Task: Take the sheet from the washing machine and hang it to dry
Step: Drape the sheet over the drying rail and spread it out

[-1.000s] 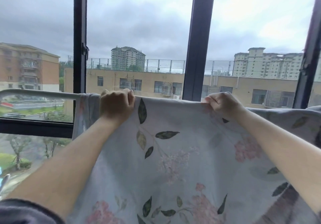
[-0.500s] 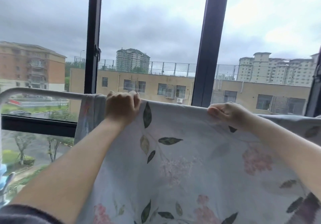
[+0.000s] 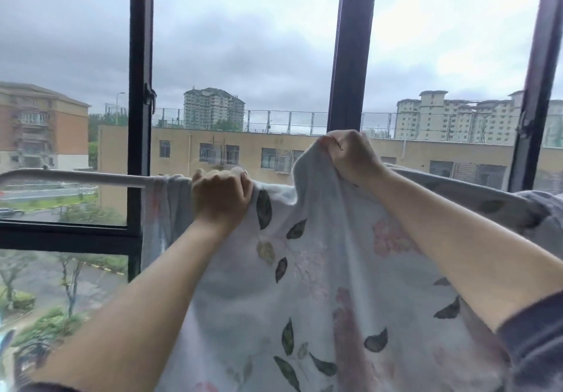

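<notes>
Floral sheet (image 3: 320, 270) is hanging over white rail (image 3: 76, 177), running left to right. Left hand (image 3: 222, 198) is clenching cloth at the rail. Right hand (image 3: 350, 157), nearer the bunched right side, is pinching a fold above it.

Both your arms reach forward and up, forearms bare, converging toward the middle. Your left hand (image 3: 222, 198) is a fist with its back toward you, fingers curled over the top edge of the sheet (image 3: 304, 270). Your right hand (image 3: 350, 157) sits higher than the left and near it, fingers and thumb pinching a bunch of the same cloth.
</notes>
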The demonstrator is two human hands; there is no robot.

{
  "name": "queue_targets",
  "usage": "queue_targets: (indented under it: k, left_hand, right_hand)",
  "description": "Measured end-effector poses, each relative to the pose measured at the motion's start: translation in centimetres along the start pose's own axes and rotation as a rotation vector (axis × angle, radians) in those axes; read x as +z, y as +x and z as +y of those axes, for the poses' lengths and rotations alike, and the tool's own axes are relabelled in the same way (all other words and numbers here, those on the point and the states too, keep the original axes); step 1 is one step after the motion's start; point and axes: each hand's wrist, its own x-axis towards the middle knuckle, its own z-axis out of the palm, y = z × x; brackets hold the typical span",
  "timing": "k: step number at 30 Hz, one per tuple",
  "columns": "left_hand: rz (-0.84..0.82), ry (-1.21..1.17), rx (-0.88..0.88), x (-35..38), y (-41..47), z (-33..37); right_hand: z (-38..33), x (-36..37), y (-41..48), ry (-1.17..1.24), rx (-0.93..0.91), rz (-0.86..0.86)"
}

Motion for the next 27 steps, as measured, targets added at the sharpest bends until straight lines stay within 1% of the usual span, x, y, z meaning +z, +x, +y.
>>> queue_targets:
  k: [3,5,7,9,11,13,15,18,21,24,27]
  left_hand:
    - [-0.054,-0.005,-0.006,-0.1,0.1,-0.5]
    - [-0.067,-0.004,0.001,-0.2,0.0,-1.6]
    - [-0.060,-0.015,0.022,-0.4,-0.2,-2.7]
    - [-0.031,-0.028,0.021,-0.7,-0.2,-3.6]
    - [-0.028,-0.048,0.029,-0.7,-0.3,-3.6]
    - [-0.023,-0.045,0.034,-0.6,-0.3,-2.9]
    - [-0.032,-0.055,0.030,-0.6,-0.1,-2.4]
    - [-0.111,-0.040,0.018,-0.7,0.0,-1.5]
    - [-0.184,-0.046,-0.066,-0.9,0.5,-0.7]
    - [-0.241,-0.102,-0.136,-1.4,1.2,0.9]
    - [-0.240,-0.181,-0.112,-1.8,1.8,4.2]
  right_hand:
    - [-3.7,3.9,0.7,0.106,0.044,-0.132]
    - [-5.0,6.2,0.1,0.168,0.098,-0.296]
    - [-5.1,7.4,-0.2,0.148,0.149,-0.467]
    - [-5.5,7.8,0.1,0.168,0.193,-0.560]
    - [-6.0,7.7,0.3,0.165,0.225,-0.613]
    - [-5.5,7.2,0.2,0.100,0.210,-0.614]
    - [-4.7,6.7,-0.2,-0.010,0.132,-0.518]
    - [-2.8,4.5,-1.5,-0.163,0.051,-0.370]
    - [0.4,1.6,-2.7,-0.293,0.102,-0.374]
    - [3.7,-1.9,-3.7,-0.409,0.164,-0.368]
    - [6.6,-5.8,-4.9,-0.506,0.259,-0.361]
